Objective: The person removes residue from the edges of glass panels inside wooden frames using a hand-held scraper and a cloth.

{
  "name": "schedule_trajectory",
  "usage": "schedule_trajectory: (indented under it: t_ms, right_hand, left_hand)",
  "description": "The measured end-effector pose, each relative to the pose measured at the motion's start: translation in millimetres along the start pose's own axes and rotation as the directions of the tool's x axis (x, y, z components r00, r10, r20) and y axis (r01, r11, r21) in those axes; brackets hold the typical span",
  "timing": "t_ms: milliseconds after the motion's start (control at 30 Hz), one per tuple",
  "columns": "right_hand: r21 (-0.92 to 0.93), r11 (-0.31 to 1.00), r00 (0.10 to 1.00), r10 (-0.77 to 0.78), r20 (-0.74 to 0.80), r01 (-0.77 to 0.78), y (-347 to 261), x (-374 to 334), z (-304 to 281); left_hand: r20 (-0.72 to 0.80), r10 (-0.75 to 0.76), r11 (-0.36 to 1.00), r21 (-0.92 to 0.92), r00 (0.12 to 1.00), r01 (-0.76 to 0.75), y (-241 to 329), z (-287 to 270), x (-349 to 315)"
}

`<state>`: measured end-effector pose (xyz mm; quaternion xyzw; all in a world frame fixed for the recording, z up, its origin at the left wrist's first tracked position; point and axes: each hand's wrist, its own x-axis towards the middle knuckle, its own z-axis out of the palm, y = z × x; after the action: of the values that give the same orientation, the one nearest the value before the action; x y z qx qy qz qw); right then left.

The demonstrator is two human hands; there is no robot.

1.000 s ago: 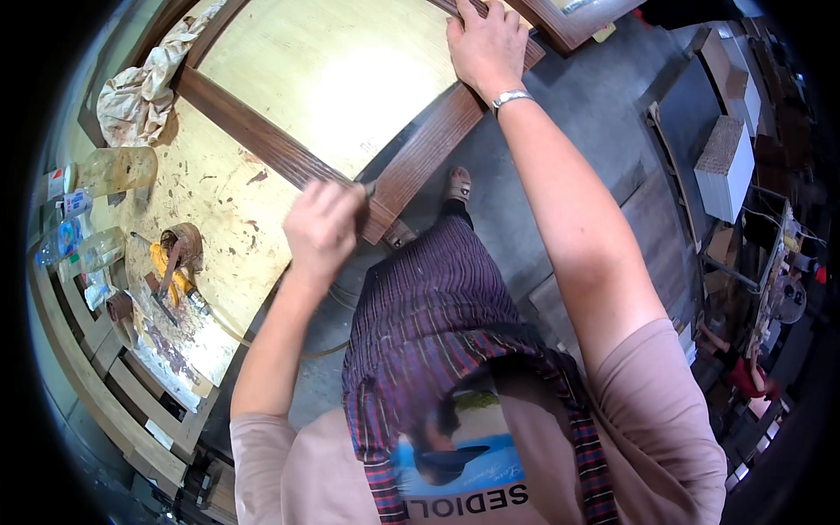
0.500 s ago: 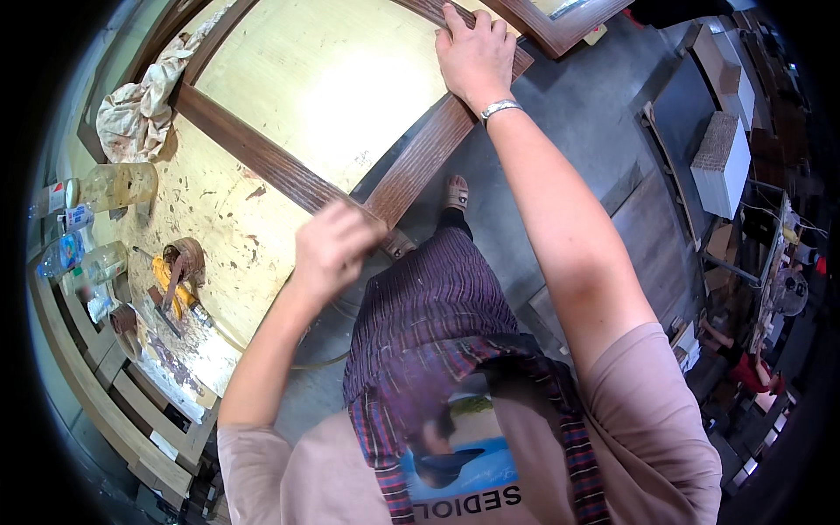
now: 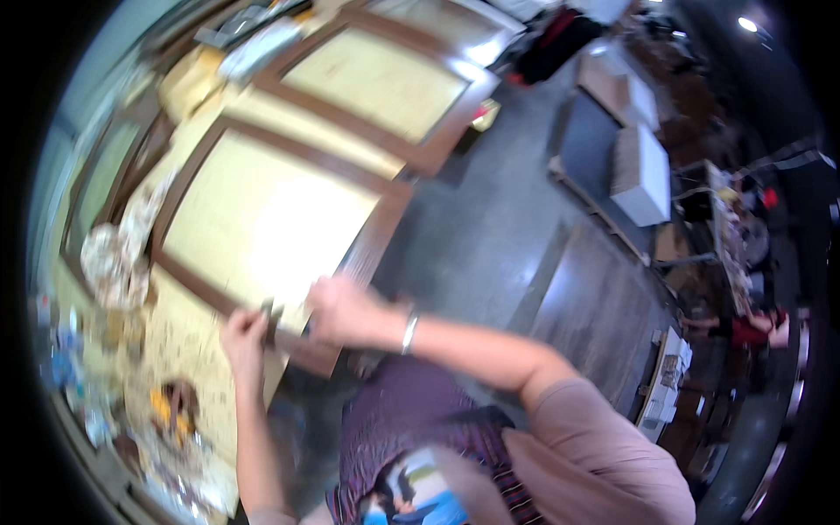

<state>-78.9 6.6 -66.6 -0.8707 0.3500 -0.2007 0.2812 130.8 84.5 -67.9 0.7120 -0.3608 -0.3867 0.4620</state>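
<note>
A brown wooden frame (image 3: 188,280) lies on the pale, stained worktable (image 3: 175,328) before me. Over its near corner are both my hands, a short way apart. My left hand (image 3: 245,339) is closed in a pinch by the near rail, and a small dark piece shows beside its fingertips, too blurred to name. My right hand (image 3: 346,313), with a silver bracelet (image 3: 409,334) at the wrist, is curled closed above the frame's right-hand rail. What its fingers hold, if anything, is smeared by motion.
A second brown frame (image 3: 341,122) lies beyond the first. A stained cloth (image 3: 114,262), blurred plastic bottles (image 3: 66,341) and a yellow tool (image 3: 166,407) are at the table's left. White boxes (image 3: 647,192) stand across the grey floor (image 3: 472,236); a person in red (image 3: 761,328) is far right.
My right hand has left the frame's far right corner and come down beside my left. The left hand has moved left and lower. The view has shifted, showing more of the room.
</note>
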Motion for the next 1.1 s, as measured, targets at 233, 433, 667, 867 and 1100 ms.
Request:
schedule_trajectory:
  t_ms: [233,433,667,867,1100]
  right_hand:
    - [0.116,0.992,0.945,-0.076,0.318,0.041,-8,13,-2]
    - [0.110,0.994,0.949,-0.041,0.312,0.006,-27,20,-6]
    - [0.051,0.996,0.935,-0.081,0.345,0.068,-30,19,-10]
    - [-0.003,0.998,0.935,-0.054,0.350,0.058,-35,17,-3]
    - [0.091,0.994,0.944,-0.086,0.319,0.059,-25,13,-3]
  left_hand:
    - [0.051,0.165,0.986,0.013,0.985,-0.165,-24,13,6]
    - [0.067,0.194,0.981,-0.012,0.979,-0.193,-42,-3,10]
    - [0.032,0.192,0.981,-0.003,0.981,-0.192,-26,6,2]
    - [0.032,0.262,0.964,0.031,0.964,-0.263,-35,5,4]
    - [0.028,0.276,0.960,0.032,0.961,-0.277,-32,9,3]
